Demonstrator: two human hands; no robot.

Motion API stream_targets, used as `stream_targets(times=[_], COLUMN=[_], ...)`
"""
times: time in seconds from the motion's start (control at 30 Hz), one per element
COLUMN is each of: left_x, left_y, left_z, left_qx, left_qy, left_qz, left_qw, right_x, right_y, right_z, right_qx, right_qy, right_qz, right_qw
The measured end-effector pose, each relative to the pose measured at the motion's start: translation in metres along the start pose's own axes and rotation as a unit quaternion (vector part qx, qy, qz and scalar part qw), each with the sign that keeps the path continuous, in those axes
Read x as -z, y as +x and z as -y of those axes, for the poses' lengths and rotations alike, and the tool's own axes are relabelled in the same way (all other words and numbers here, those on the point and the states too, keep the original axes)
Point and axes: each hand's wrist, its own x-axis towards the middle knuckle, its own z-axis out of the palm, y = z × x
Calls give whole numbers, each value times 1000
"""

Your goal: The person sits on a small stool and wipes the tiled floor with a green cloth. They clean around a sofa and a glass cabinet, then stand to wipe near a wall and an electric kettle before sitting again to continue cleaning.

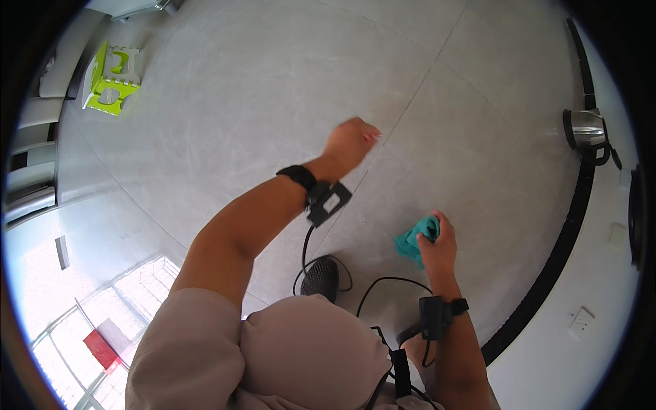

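My right hand (pixel 439 241) grips a bunched teal cloth (pixel 411 243), whose loose end hangs below the fingers above the grey floor. Out in front, my left hand (pixel 353 141) is held over the floor with its fingers curled inward. It is slightly blurred, and no object plainly shows in it. A black strapped device (pixel 329 204) with a cable sits at my left wrist. Another black device (pixel 432 318) is strapped to my right wrist.
A green and white folding step stool (pixel 111 82) stands at the far left. On the right, a metal electric kettle (pixel 587 130) is near the black skirting (pixel 564 233) of the white wall. Cables loop near my dark shoe (pixel 321 279). A wall socket (pixel 582 323) is at lower right.
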Motion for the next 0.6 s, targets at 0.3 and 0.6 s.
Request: stream_targets(times=[0.3, 0.6], left_x=[-15, -27], left_y=[25, 40], left_z=[9, 8], left_qx=[18, -6], left_qy=[93, 265], left_qz=[40, 157], left_qw=[995, 951], right_x=[9, 7], right_y=[10, 23], right_z=[-19, 7], right_qx=[72, 44], right_qy=[-10, 127], right_qz=[-120, -104], right_qw=[990, 985])
